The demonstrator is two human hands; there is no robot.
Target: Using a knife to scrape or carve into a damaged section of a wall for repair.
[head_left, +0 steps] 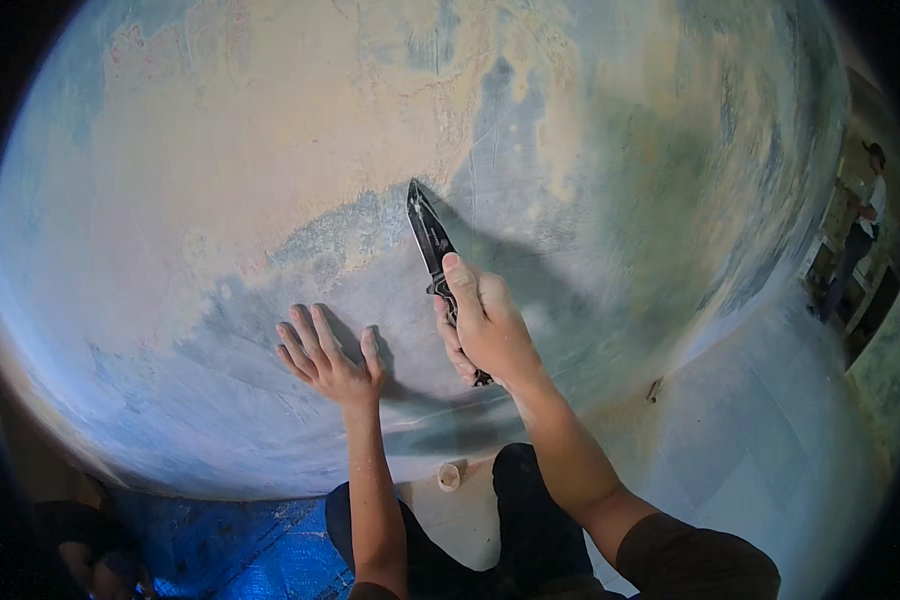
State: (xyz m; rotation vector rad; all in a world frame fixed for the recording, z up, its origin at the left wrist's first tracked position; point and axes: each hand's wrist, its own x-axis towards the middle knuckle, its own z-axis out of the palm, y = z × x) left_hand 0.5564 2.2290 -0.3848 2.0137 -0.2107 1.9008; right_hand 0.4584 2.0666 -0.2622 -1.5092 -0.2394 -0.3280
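Observation:
A large curved surface point(300, 150) fills most of the view, patched in cream, grey, green and blue, with rough, uneven areas. My right hand point(477, 318) is closed round the handle of a black folding knife point(428, 232). Its blade is out and points away from me, the tip at the edge between a cream patch and a grey one. Pale dust coats the blade and my fingers. Left of the knife, my left hand point(332, 360) lies against the grey part of the surface, palm down, with fingers spread and nothing in it.
A small white cup point(449, 477) stands on the floor by my knees. Blue sheeting point(225, 540) covers the floor at lower left, where another person point(95, 550) is partly visible. At far right a person point(863, 225) stands near some shelving. A small object point(654, 390) lies right of my arm.

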